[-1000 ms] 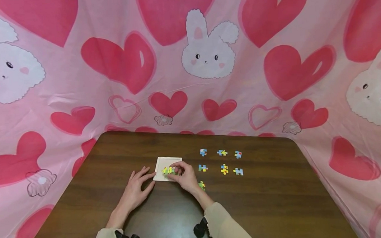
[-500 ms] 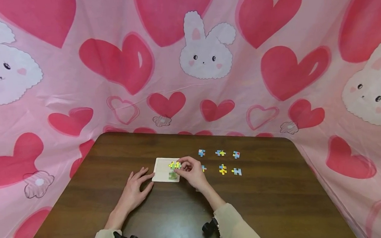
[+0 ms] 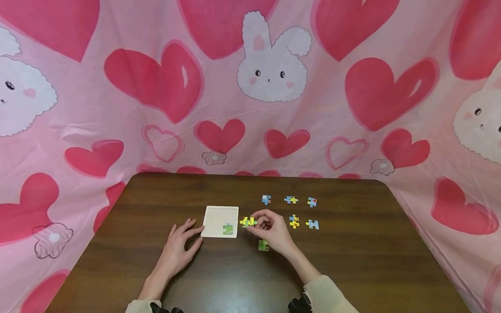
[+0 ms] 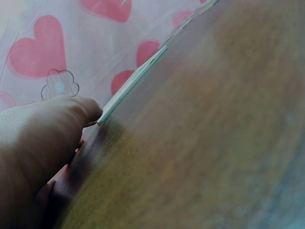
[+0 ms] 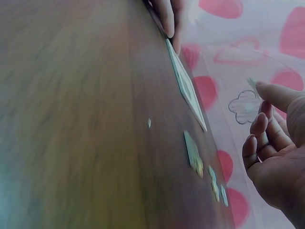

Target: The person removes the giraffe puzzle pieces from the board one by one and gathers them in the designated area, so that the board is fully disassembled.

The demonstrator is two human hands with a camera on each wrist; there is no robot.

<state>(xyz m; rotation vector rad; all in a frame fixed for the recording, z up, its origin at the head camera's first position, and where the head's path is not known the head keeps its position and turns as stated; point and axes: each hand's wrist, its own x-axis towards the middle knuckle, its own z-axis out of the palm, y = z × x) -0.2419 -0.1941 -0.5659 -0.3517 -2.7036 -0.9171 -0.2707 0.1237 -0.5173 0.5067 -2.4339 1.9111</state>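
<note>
My right hand [image 3: 275,231] pinches a yellow-green jigsaw puzzle piece [image 3: 248,221] between thumb and fingertips, just right of the white puzzle tray [image 3: 213,220]. In the right wrist view this piece [image 5: 251,83] shows edge-on at the fingertips, raised off the table. A green puzzle piece [image 3: 227,229] lies inside the tray at its lower right. My left hand [image 3: 178,247] rests on the table with fingers extended, its fingertips at the tray's left edge. The left wrist view shows that hand [image 4: 43,138] against the tray's corner, with the tray [image 4: 133,81] seen nearly edge-on.
Several loose pieces lie right of the tray, among them a blue piece [image 3: 266,199], a blue-yellow piece [image 3: 291,199] and a light-blue piece [image 3: 312,224]. A green piece [image 3: 263,245] lies below my right hand. A pink heart-patterned cloth [image 3: 230,176] hangs behind the brown table [image 3: 345,265].
My right hand has carried the yellow-green piece from over the tray to its right side, uncovering the green piece in the tray. The left hand has stayed in place.
</note>
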